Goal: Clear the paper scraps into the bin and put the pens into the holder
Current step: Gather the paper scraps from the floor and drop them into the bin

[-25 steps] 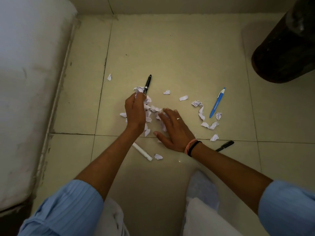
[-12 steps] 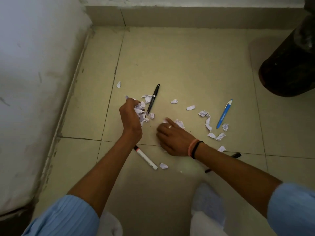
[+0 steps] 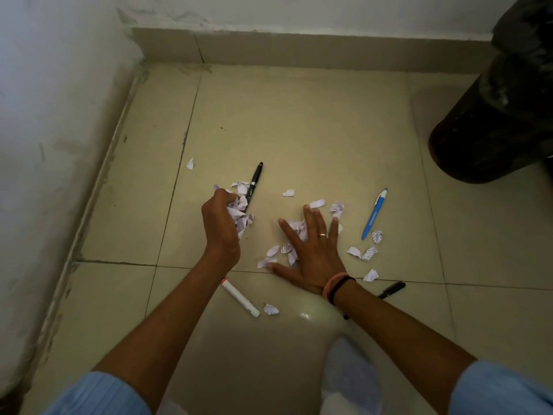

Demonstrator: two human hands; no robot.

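Early stage; gathering under way, nothing binned or stowed that can be seen

Far left: one stray scrap (image 3: 190, 163) alone on the floor (image 3: 299, 115), near the wall, untouched

Left hand (image 3: 220, 223): grip clenched on a wad of paper scraps (image 3: 239, 214), raised just off the tile. Black pen (image 3: 254, 182) lies beside and partly behind that wad, on the floor, not picked up

Below the left forearm: white marker (image 3: 239, 297) on the floor, another scrap (image 3: 270, 309) just beside its tip

Centre: right hand (image 3: 311, 259), grip released, palm down and fingers spread flat over a loose pile of scraps (image 3: 287, 250); looks like raking them together, grasping nothing yet. Two scraps (image 3: 288, 192) lie beyond the fingertips

Right of that hand: more scraps (image 3: 363, 253) scattered; blue pen (image 3: 374, 214) lying among them; second black pen (image 3: 392, 289) partly hidden behind the right wrist

Far right: dark bin (image 3: 493, 130) with a black liner, well apart from the mess. No pen holder in view

Judgement: one handful collected, roughly half the scraps loose; all four writing tools left to move
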